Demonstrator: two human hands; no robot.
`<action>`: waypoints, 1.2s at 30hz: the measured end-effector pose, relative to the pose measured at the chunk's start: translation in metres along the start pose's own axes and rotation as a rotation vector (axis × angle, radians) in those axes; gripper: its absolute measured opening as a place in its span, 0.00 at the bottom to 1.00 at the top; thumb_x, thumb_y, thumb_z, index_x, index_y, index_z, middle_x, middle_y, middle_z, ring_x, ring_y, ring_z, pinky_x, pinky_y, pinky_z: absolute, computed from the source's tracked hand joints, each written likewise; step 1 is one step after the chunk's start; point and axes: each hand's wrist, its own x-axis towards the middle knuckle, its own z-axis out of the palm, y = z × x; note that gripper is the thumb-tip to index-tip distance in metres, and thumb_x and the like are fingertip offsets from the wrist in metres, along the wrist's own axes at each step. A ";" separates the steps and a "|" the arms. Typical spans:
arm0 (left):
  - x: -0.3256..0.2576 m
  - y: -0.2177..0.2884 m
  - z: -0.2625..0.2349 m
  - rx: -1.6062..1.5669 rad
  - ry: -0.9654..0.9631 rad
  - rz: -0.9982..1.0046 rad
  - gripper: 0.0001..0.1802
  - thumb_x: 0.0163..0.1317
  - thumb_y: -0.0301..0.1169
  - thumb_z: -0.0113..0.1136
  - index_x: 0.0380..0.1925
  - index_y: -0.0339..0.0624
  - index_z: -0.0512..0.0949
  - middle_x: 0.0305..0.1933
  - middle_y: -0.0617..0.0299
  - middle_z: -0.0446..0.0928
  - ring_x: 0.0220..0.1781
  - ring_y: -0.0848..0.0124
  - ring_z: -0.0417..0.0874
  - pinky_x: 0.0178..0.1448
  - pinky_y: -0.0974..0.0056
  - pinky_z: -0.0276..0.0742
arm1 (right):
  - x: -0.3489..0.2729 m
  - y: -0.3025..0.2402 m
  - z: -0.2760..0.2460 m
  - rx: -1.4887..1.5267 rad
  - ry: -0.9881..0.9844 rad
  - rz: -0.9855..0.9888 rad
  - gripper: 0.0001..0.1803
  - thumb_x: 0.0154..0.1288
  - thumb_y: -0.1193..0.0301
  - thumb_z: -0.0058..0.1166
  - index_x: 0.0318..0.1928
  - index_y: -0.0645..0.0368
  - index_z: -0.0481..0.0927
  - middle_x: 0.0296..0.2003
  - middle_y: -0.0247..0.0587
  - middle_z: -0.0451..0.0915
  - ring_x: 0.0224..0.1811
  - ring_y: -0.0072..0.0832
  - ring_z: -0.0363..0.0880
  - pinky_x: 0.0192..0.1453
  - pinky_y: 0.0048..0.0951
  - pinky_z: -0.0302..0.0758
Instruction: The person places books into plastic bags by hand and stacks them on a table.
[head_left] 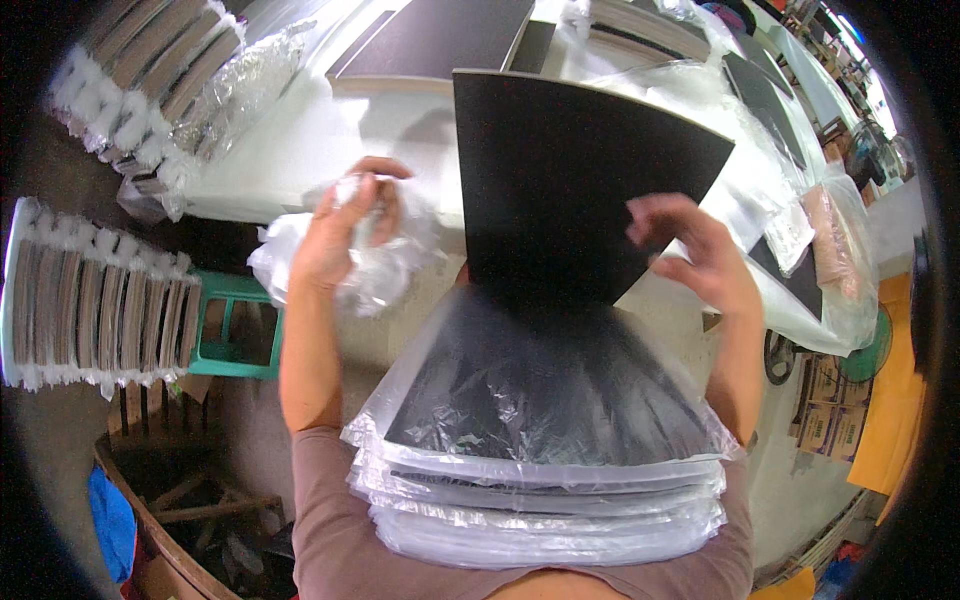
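Observation:
My left hand (345,225) is closed on a crumpled clear plastic bag (280,255), which spreads around the fingers above the near edge of the white table. A flat black board (570,180) with a pale edge stands upright in the middle, its lower end behind a plastic-wrapped stack. Just in front of the board's right side is my right hand (690,245), fingers curved and apart, slightly blurred, with nothing seen in it. Against my body rests the stack of dark boards in clear plastic (550,400), several layers deep.
Another dark board (440,40) lies on the white-covered table (240,185). Plastic-wrapped board bundles (100,310) sit at the left by a green stool (235,365), with more at the upper left (150,60). A plastic-wrapped brown roll (840,240) lies at the right, above some cartons (835,410).

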 end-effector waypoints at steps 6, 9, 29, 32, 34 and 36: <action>0.021 0.022 0.110 -0.504 -0.078 0.286 0.31 0.57 0.49 0.46 0.54 0.39 0.58 0.41 0.58 0.69 0.43 0.70 0.70 0.46 0.66 0.68 | 0.071 -0.034 0.082 0.133 0.158 -0.337 0.47 0.40 0.72 0.65 0.60 0.52 0.51 0.45 0.39 0.68 0.45 0.27 0.69 0.46 0.28 0.69; 0.021 0.021 0.114 -0.580 -0.075 0.268 0.34 0.55 0.45 0.52 0.57 0.40 0.55 0.46 0.58 0.68 0.46 0.70 0.70 0.48 0.64 0.68 | 0.070 -0.031 0.092 0.302 0.307 -0.231 0.38 0.42 0.78 0.63 0.56 0.55 0.59 0.41 0.39 0.71 0.39 0.19 0.71 0.41 0.22 0.70; 0.018 -0.053 0.103 0.108 0.346 0.325 0.17 0.63 0.41 0.41 0.31 0.38 0.72 0.27 0.66 0.71 0.31 0.76 0.68 0.38 0.70 0.65 | 0.062 -0.018 0.033 0.583 0.725 -0.079 0.04 0.53 0.75 0.56 0.28 0.62 0.76 0.20 0.31 0.75 0.17 0.12 0.66 0.19 0.14 0.61; 0.023 -0.024 0.066 -0.112 0.685 0.112 0.20 0.59 0.47 0.46 0.26 0.41 0.71 0.22 0.63 0.68 0.24 0.72 0.68 0.33 0.67 0.67 | 0.048 -0.017 0.001 0.383 0.851 -0.107 0.04 0.52 0.77 0.55 0.31 0.63 0.77 0.21 0.33 0.77 0.15 0.11 0.63 0.15 0.14 0.57; 0.021 0.005 0.041 -0.197 0.865 0.199 0.17 0.57 0.45 0.51 0.21 0.43 0.67 0.15 0.73 0.59 0.15 0.80 0.59 0.19 0.76 0.55 | 0.044 -0.018 -0.006 0.290 0.793 -0.069 0.06 0.50 0.78 0.56 0.31 0.63 0.78 0.24 0.34 0.79 0.16 0.12 0.66 0.17 0.15 0.61; 0.018 0.019 0.049 0.022 0.698 0.270 0.13 0.53 0.39 0.58 0.26 0.40 0.72 0.19 0.67 0.68 0.17 0.79 0.64 0.22 0.76 0.60 | 0.046 -0.016 0.007 0.118 0.702 -0.109 0.06 0.49 0.78 0.57 0.31 0.63 0.78 0.24 0.34 0.79 0.18 0.13 0.69 0.20 0.16 0.64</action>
